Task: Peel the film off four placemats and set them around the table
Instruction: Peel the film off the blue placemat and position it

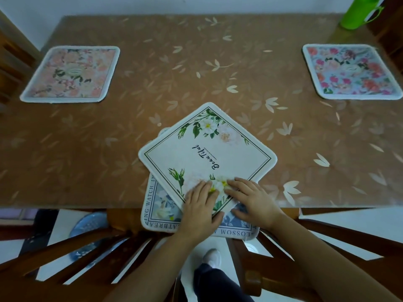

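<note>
You have four placemats on the brown leaf-patterned table (196, 62). A pink floral placemat (69, 74) lies far left and a multicoloured floral placemat (351, 71) far right, well apart, each square to the table edges. The other two are stacked at the near edge in front of you. The white "Beautiful" placemat (207, 153) lies on the blue-lettered placemat (161, 205), which overhangs the table edge.

The white one is turned like a diamond: one corner points away from you and the nearest corner is under your hands. It looks square, so no long axis shows. Its script reads upside down to you.

Your left hand (200, 208) lies flat on that near corner, fingers straight and close together, thumb at the mat's edge. Your right hand (253, 199) rests beside it, fingers spread on the flower print. I cannot tell whether any film is caught.

A green plastic cup (357, 12) stands at the far right corner. Wooden chair backs (98, 258) stand between you and the table.
</note>
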A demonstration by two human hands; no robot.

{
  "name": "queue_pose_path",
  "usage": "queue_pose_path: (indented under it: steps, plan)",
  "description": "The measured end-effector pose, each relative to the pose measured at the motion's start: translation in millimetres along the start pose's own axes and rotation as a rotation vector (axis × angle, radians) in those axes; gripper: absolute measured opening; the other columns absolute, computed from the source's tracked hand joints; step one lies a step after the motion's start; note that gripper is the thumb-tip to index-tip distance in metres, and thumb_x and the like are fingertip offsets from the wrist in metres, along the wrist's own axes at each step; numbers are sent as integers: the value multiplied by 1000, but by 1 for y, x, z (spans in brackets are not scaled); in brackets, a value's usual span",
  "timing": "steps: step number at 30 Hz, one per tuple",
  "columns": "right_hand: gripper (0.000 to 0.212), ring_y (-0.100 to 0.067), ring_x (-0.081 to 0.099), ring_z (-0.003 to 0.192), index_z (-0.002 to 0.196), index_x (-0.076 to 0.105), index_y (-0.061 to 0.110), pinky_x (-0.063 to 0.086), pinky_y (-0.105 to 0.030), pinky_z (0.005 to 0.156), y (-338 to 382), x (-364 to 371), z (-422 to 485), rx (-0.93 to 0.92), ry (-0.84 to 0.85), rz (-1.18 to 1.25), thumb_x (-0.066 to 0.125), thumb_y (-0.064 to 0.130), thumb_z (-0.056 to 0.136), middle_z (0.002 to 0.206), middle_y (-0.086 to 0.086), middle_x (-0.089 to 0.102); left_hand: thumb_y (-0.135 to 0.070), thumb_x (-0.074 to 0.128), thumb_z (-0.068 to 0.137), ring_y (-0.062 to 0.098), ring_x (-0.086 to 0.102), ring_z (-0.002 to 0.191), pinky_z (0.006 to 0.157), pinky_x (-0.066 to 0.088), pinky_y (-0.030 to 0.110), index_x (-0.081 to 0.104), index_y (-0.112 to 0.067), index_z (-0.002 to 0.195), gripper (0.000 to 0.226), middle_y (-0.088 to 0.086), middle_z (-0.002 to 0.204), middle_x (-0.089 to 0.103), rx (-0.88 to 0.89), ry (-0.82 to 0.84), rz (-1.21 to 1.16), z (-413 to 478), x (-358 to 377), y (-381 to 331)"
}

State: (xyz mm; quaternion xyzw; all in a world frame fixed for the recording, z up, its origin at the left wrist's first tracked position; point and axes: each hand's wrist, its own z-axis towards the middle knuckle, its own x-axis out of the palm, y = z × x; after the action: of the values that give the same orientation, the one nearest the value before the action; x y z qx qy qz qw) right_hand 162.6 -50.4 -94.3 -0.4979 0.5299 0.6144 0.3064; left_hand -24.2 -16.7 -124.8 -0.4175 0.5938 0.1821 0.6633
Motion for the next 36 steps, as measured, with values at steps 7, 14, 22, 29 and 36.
queue_pose_path:
  steps: [7,14,22,29,36]
  plan:
    - [50,-34,54,114,107,63,9,49,-52,89,-3,2,0,-4,-70,93,79,28,64,117,-15,62,-54,42,82,17,-2,140,113,-1,41,31,-20,136,65,3,153,13,-20,82,-42,-1,-1,2]
    - [39,-29,64,99,97,68,8,54,-45,83,2,-6,3,0,-152,159,81,24,64,100,-13,70,-40,54,81,14,14,137,112,7,34,48,-17,125,50,1,147,29,2,80,-180,0,-13,1]
    - [25,-28,60,94,92,67,7,50,-38,82,27,-15,12,115,-124,173,67,27,79,97,-13,67,-10,58,80,20,57,92,82,44,25,67,-7,100,22,7,101,65,-115,-20,-442,-2,-39,-1]
    - [18,-29,58,94,96,67,6,47,-36,83,53,-24,20,184,-168,204,60,16,83,98,-14,65,-9,55,82,15,53,76,64,36,18,66,-7,95,17,6,89,60,-124,-103,-458,-4,-74,12]
    - [12,-30,60,87,89,68,4,49,-37,77,75,-38,27,274,-305,245,63,3,77,91,-14,66,-3,56,83,16,57,82,74,47,27,66,-6,93,14,-1,83,56,-81,-147,-564,-23,-106,44]
